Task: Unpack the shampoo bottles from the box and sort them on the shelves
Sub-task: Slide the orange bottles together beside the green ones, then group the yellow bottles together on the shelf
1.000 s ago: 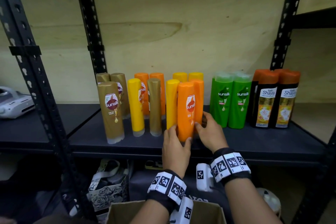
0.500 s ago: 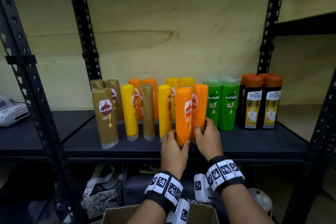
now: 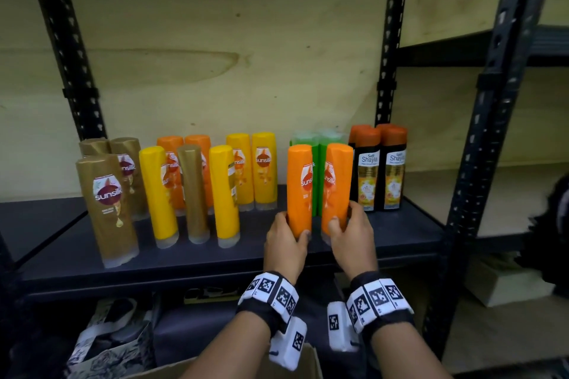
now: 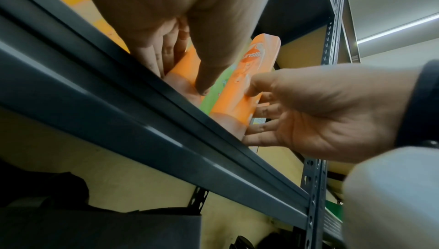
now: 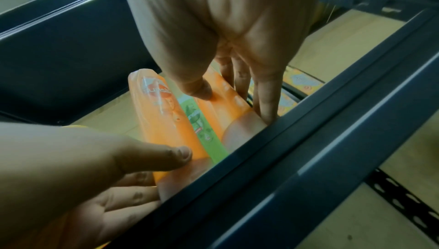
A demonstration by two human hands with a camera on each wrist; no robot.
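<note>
Two orange Sunsilk bottles, one per hand: left hand (image 3: 288, 235) grips the left orange bottle (image 3: 300, 188), right hand (image 3: 349, 231) grips the right orange bottle (image 3: 337, 184), fingers and thumbs wrapped low on each. Both have slid right along the shelf (image 3: 215, 258), now directly before the green bottles (image 3: 315, 163); a second ago they touched the yellow ones. Looks like regrouping by colour. Green bottles mostly hidden; box (image 3: 234, 363) cut off below.

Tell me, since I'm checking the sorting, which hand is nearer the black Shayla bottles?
Right. The right hand grips an orange bottle just beside the Shayla bottles; the left hand holds another orange bottle farther left.
</note>
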